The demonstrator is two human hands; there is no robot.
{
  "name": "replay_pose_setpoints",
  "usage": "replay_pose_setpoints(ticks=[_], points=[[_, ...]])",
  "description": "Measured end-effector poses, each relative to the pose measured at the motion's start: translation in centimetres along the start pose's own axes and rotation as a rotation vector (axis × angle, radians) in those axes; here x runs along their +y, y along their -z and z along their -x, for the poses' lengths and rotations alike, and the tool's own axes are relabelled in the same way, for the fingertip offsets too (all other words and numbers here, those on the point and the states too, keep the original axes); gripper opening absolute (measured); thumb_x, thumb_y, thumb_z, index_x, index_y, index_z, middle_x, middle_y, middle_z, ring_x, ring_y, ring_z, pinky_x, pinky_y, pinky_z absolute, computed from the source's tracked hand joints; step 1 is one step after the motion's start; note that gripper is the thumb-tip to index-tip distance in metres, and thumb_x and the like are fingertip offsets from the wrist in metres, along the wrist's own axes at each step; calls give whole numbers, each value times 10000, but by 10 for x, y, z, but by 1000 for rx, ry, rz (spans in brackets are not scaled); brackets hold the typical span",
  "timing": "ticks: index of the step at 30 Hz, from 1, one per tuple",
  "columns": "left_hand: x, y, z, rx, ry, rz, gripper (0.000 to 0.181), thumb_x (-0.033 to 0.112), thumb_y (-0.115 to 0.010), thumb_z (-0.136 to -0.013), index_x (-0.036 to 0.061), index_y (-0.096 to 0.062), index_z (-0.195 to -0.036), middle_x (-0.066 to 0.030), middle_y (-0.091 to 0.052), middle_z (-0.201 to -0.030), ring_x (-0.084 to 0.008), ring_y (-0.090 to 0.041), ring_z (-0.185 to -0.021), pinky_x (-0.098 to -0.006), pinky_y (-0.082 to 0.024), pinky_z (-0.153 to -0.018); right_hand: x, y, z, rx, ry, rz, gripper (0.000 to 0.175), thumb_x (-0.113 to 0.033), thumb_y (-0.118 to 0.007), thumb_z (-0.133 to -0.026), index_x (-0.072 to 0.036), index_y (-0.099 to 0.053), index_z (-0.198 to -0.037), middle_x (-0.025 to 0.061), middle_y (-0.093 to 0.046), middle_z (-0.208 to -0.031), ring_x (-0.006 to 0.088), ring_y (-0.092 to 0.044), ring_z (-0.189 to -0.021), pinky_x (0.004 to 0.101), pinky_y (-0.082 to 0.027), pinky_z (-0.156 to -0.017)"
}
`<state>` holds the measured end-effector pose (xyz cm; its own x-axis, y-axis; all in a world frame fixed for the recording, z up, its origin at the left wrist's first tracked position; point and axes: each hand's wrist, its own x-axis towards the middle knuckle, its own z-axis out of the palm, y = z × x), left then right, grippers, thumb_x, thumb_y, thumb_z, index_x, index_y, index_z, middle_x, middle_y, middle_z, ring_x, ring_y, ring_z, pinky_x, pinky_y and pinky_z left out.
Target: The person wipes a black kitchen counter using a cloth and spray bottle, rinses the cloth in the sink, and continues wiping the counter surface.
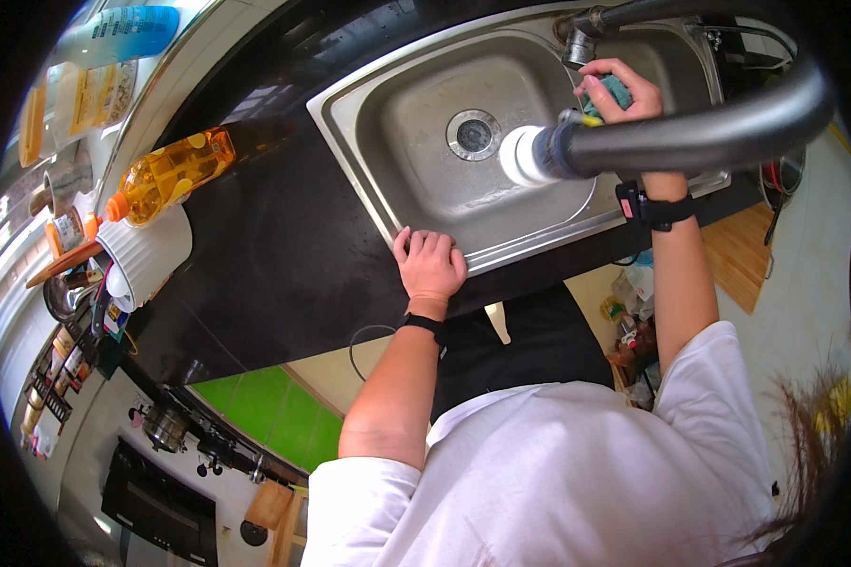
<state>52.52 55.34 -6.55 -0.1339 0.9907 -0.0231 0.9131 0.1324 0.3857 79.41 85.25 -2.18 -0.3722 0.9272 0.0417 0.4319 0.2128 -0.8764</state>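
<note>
My left hand (431, 264) rests at the near left corner of a stainless steel double sink (532, 255), its fingers curled over the rim. Over the divider between the two basins, my right hand (631, 88) is closed on a crumpled green cloth (612, 93). Just above that hand is the metal base of the faucet (579, 48). Its thick dark spout (695, 138) arches close to the camera and hides part of my right hand and wrist. The white spout end (523, 156) hangs over the larger basin, beside the round drain (474, 135). I cannot see running water.
On the black countertop (276, 234) to the left lie an orange dish-soap bottle (177, 173) and a white ribbed utensil holder (152, 248), tipped in this view. More bottles (113, 35) line the windowsill. A wooden board (741, 251) is at the right, near a pan (787, 173).
</note>
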Motion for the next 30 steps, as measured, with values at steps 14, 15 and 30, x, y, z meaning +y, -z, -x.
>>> replay_pose_setpoints(ticks=[14, 15, 30], points=[[-1, 1, -2, 1, -41, 1, 34, 153, -661, -788, 138, -689, -774, -15, -688, -821, -220, -659, -977, -491, -398, -1138, -46, -83, 199, 116, -165, 578, 576, 53, -633, -819, -10, -577, -1389, 214, -531, -1454, 436, -504, -1352, 504, -409, -1152], [-2, 1, 0, -1, -46, 2, 34, 153, -661, -788, 138, -689, -774, -15, -688, -821, -220, -659, -977, -491, -398, -1138, -53, -101, 206, 94, -126, 644, 569, 73, -609, -810, 2, -590, -1375, 216, -550, -1448, 435, -514, -1351, 515, -409, -1155], [-8, 1, 1, 85, -65, 16, 79, 120, -635, -826, 130, -713, -837, -38, -724, -899, -237, -665, -992, -459, -399, -1139, -8, -35, 214, 189, 40, 616, 650, 168, -542, -780, -48, -651, -1382, 161, -642, -1427, 365, -566, -1370, 446, -453, -1174]])
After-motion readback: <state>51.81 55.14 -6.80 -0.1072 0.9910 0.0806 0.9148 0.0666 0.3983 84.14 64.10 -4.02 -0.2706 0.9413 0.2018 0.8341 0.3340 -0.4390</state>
